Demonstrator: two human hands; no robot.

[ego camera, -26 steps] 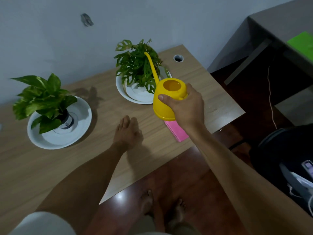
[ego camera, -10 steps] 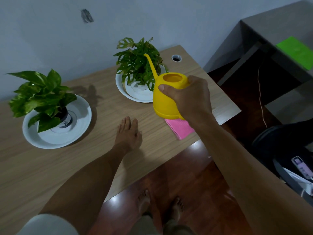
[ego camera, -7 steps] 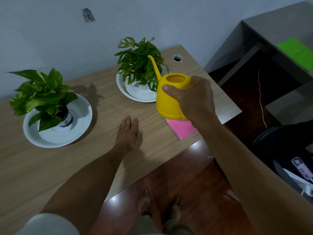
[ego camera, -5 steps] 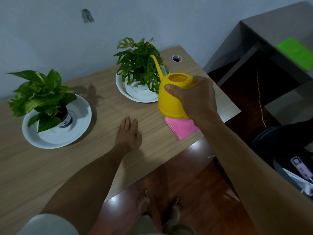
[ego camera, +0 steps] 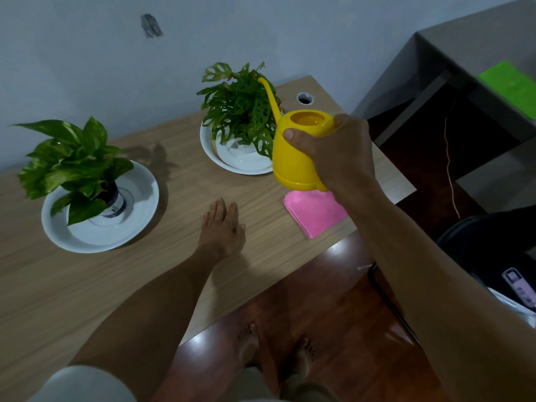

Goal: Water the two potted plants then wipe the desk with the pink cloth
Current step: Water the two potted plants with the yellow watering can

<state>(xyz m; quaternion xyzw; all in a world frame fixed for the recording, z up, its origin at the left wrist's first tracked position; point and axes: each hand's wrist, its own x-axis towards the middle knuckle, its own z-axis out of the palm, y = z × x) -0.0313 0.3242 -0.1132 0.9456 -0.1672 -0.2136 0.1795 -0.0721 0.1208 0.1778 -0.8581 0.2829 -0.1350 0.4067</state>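
A green sheet (ego camera: 512,85) lies on the grey table (ego camera: 464,39); below it, perhaps a remote (ego camera: 519,287).

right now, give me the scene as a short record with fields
right hand: grip closed on yellow watering can, held above the desk
spout: reaches into right plant
left hand: flat on desk, holding nothing
left plant: on white dish
pink cloth: folded on desk, untouched
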